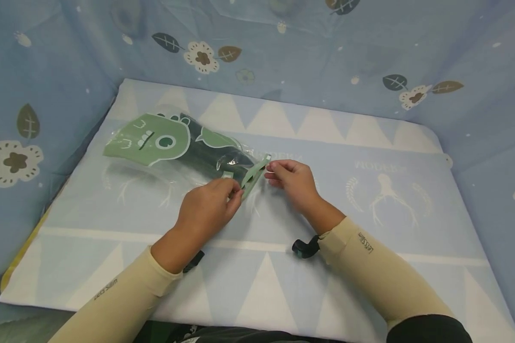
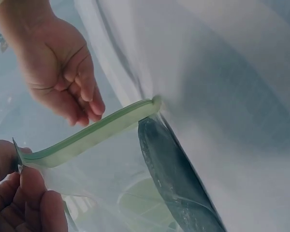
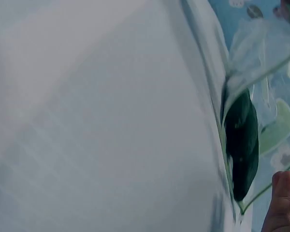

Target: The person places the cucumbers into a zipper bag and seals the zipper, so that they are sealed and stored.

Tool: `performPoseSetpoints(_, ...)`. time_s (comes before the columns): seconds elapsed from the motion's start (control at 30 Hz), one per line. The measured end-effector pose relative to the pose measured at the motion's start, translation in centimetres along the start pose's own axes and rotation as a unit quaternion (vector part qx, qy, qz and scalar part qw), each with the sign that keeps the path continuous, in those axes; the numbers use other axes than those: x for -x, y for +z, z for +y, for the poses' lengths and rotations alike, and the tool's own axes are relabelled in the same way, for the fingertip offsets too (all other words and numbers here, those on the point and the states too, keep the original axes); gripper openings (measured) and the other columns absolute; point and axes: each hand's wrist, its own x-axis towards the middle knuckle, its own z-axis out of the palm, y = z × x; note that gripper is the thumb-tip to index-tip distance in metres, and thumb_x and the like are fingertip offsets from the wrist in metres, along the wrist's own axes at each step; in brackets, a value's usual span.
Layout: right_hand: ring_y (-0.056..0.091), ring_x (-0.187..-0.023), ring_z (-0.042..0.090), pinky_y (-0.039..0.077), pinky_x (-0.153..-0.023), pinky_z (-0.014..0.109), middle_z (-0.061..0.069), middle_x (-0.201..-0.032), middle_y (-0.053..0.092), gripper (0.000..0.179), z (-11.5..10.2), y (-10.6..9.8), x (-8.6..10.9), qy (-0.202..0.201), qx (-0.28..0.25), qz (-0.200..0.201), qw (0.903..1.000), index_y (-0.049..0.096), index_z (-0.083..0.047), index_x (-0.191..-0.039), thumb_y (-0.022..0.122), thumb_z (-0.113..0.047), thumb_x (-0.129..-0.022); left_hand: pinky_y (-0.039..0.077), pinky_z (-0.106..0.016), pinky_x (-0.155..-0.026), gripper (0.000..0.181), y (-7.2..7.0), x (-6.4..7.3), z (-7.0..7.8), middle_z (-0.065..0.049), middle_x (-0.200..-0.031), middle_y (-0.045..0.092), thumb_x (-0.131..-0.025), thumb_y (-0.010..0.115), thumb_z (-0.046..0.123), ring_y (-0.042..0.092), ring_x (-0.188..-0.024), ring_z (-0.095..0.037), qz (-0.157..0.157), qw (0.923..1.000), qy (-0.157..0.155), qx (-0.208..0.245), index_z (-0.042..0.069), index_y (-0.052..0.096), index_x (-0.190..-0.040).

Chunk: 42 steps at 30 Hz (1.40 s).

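Note:
A clear zip bag (image 1: 154, 143) with a green cartoon face lies on the mat, a dark green folded item (image 3: 241, 145) inside it. My left hand (image 1: 210, 207) pinches one end of its green zip edge (image 2: 96, 133), as the left wrist view also shows. Near the other end of that edge is my right hand (image 1: 293, 183), its fingers loosely bent and nothing seen gripped between them. Whether those fingertips touch the edge I cannot tell. In the right wrist view the bag's mouth gapes, and the right thumb (image 3: 282, 191) shows beside it.
A pale blue and white patterned mat (image 1: 390, 190) covers the table. Blue flowered cloth (image 1: 304, 57) hangs at the back and both sides. Dark wrist devices (image 1: 305, 247) sit below the hands.

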Motion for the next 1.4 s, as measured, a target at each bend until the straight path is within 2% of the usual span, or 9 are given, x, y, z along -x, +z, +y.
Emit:
performPoseSetpoints(0.2,0.072,-0.088,0.009,0.06,-0.081,0.025,0.023,-0.123,0.066,0.031,-0.2,-0.8,-1.2,0.025,-0.001,0.024,0.9994,0.064,0.006,-0.123,0.061,-0.016,-0.102,0.039,-0.032,-0.041,0.004,0.0,0.3,-0.1,0.001,-0.073,0.067,-0.089,0.072,0.012,0.051,-0.046,-0.017,-0.005,1.0,-0.003,-0.002,0.011,0.069,-0.086)
performPoseSetpoints(0.5,0.073,-0.093,0.015,0.06,-0.081,0.026,0.021,-0.126,0.066,0.037,-1.0,-0.3,-2.1,0.041,0.01,0.029,0.9987,0.062,0.006,-0.129,0.062,-0.019,-0.101,0.039,-0.031,-0.041,0.003,0.1,0.8,-0.2,0.001,-0.074,0.068,-0.088,0.071,0.011,0.051,-0.045,-0.017,-0.009,0.9999,0.002,-0.006,0.009,0.071,-0.09)
performPoseSetpoints(0.7,0.072,-0.091,0.014,0.06,-0.075,0.024,0.016,-0.126,0.067,0.033,-1.1,-0.6,-3.2,0.086,0.046,0.06,0.9934,0.064,0.0,-0.129,0.061,-0.02,-0.102,0.041,-0.031,-0.042,0.004,0.2,1.0,-0.1,0.001,-0.075,0.069,-0.086,0.072,0.009,0.056,-0.048,-0.017,-0.004,0.9999,0.01,-0.009,0.01,0.071,-0.09)
performPoseSetpoints(0.87,0.069,-0.074,0.008,0.051,-0.06,0.019,0.012,-0.125,0.069,0.037,-0.9,-0.6,-4.1,0.138,0.106,0.033,0.9843,0.06,-0.005,-0.133,0.059,-0.024,-0.102,0.042,-0.032,-0.041,0.007,0.4,1.1,-0.1,0.001,-0.074,0.069,-0.084,0.074,0.009,0.058,-0.049,-0.017,0.0,0.9997,0.021,-0.013,0.011,0.07,-0.088)
performPoseSetpoints(1.0,0.067,-0.067,0.006,0.047,-0.057,0.019,0.011,-0.122,0.07,0.041,-0.9,-0.3,-4.7,0.165,0.127,0.01,0.978,0.058,-0.004,-0.136,0.058,-0.028,-0.102,0.043,-0.033,-0.042,0.008,0.5,1.1,-0.1,0.0,-0.074,0.07,-0.084,0.075,0.009,0.059,-0.051,-0.017,0.003,0.9995,0.029,-0.014,0.011,0.069,-0.089)
performPoseSetpoints(1.4,0.065,-0.061,0.006,0.049,-0.055,0.018,0.008,-0.106,0.07,0.039,-0.5,0.0,-5.8,0.19,0.104,0.015,0.9762,0.059,-0.001,-0.134,0.058,-0.025,-0.103,0.044,-0.033,-0.042,0.006,0.5,1.2,-0.1,0.0,-0.075,0.07,-0.083,0.073,0.008,0.059,-0.05,-0.017,0.001,0.9995,0.029,-0.01,0.01,0.069,-0.088)
